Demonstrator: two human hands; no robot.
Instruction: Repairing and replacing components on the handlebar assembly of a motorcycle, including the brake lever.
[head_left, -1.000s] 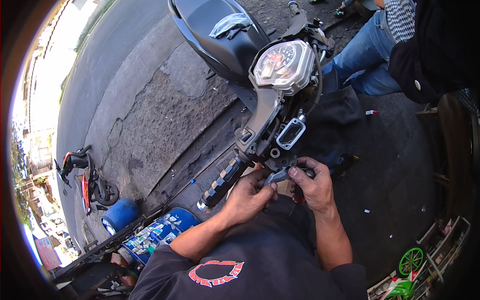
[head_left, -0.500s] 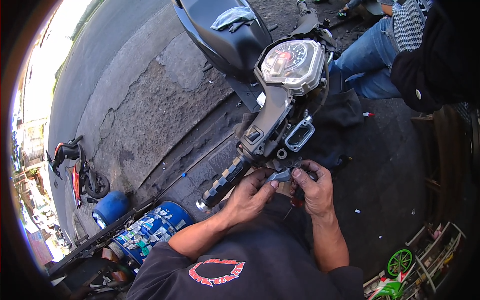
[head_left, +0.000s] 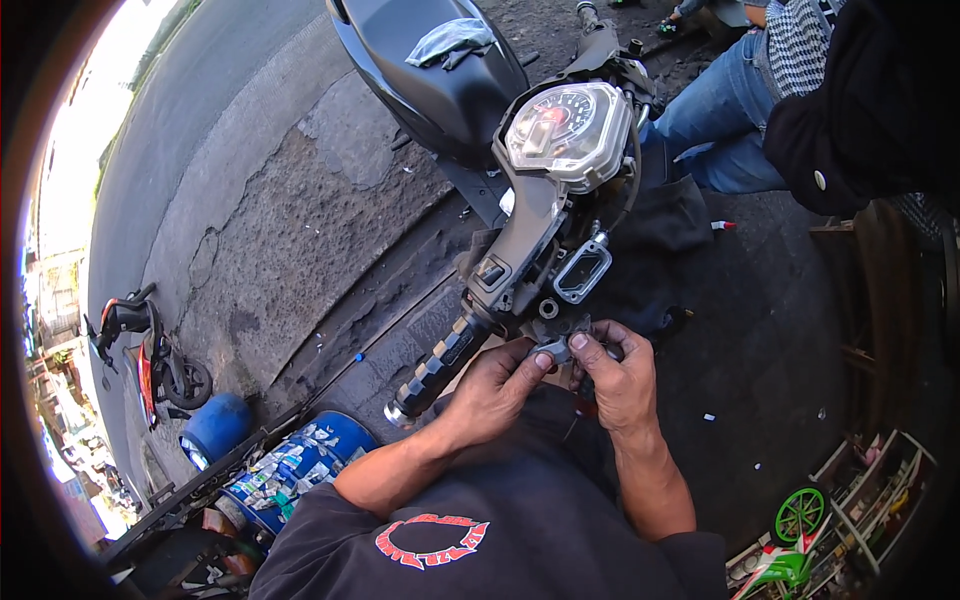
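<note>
Close under the handlebar, my left hand (head_left: 495, 388) pinches a grey metal lever (head_left: 553, 349) between thumb and fingers. My right hand (head_left: 622, 380) is closed at the lever's other end, its thumb pressed on the metal. A screwdriver (head_left: 585, 405) with a reddish handle is also tucked in the right palm, its thin shaft pointing down. The lever's far end is hidden by my fingers. Just beyond lie a ring-shaped mount (head_left: 548, 308) and an uncovered rectangular fluid reservoir (head_left: 582, 274). A ribbed handlebar grip (head_left: 437, 362) slants past my left hand.
A clear-covered speedometer (head_left: 565, 130) tops the scooter, with a cloth (head_left: 450, 42) on its black seat (head_left: 425, 90). At right is a person in jeans (head_left: 725, 110). Blue drums (head_left: 320, 460) stand lower left; a rack (head_left: 860, 510) with a green wheel stands lower right.
The whole view has shifted slightly, so the scooter appears a little further left and up. My right hand has closed in on the lever and turned a little; both hands still hold it.
</note>
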